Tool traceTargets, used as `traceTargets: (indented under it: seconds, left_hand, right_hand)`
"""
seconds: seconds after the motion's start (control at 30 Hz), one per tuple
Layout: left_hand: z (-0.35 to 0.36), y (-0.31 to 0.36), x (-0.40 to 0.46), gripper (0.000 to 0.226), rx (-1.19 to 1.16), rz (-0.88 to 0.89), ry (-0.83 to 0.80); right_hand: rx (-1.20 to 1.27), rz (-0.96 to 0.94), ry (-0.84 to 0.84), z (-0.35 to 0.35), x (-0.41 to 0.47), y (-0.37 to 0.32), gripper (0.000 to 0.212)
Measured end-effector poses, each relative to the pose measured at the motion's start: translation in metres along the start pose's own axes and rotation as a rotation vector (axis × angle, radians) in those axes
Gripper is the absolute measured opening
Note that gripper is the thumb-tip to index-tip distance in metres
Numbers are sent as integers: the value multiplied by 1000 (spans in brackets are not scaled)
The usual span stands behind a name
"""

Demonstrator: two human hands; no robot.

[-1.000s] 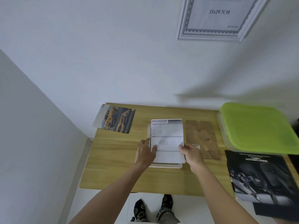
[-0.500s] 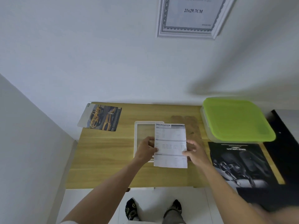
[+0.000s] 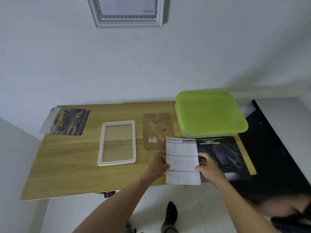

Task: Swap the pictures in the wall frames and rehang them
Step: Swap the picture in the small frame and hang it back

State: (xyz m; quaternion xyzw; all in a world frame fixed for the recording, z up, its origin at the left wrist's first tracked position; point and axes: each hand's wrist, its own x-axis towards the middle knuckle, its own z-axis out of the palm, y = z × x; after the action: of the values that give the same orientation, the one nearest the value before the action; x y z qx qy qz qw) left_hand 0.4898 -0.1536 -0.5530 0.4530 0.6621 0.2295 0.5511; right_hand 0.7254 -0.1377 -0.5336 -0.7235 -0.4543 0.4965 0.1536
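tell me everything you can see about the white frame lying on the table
The white frame is a rectangular, plastic-looking border with rounded corners, lying flat on the wooden table, long side running away from the viewer. It holds no picture: wood grain shows through its opening, perhaps through a clear pane. Nothing touches it; both hands are off to its right.

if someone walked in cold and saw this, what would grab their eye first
Probably the bright green lid on the box at the table's far right corner. Next, the white sheet headed SPECIFICATION, held by the left hand and right hand at the table's near edge, partly over a dark poster. Left of them an empty white frame lies flat on the wooden table.
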Motion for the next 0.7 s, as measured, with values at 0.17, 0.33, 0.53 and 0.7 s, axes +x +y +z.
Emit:
traceTargets:
  seconds: [0.17, 0.33, 0.53, 0.7]
  left_hand:
    - [59, 23, 10, 55, 87, 16, 4]
    - [96, 38, 20, 42, 158, 41, 85]
    - [112, 42, 21, 51, 490, 53, 127]
    - [115, 38, 18, 46, 791, 155, 71]
  right_hand:
    - [-153, -33, 14, -47, 11, 23, 68]
    - [-284, -100, 69, -68, 34, 38, 65]
    - [-511, -209, 147, -64, 48, 42, 56]
    - [-690, -295, 183, -57, 44, 48, 52]
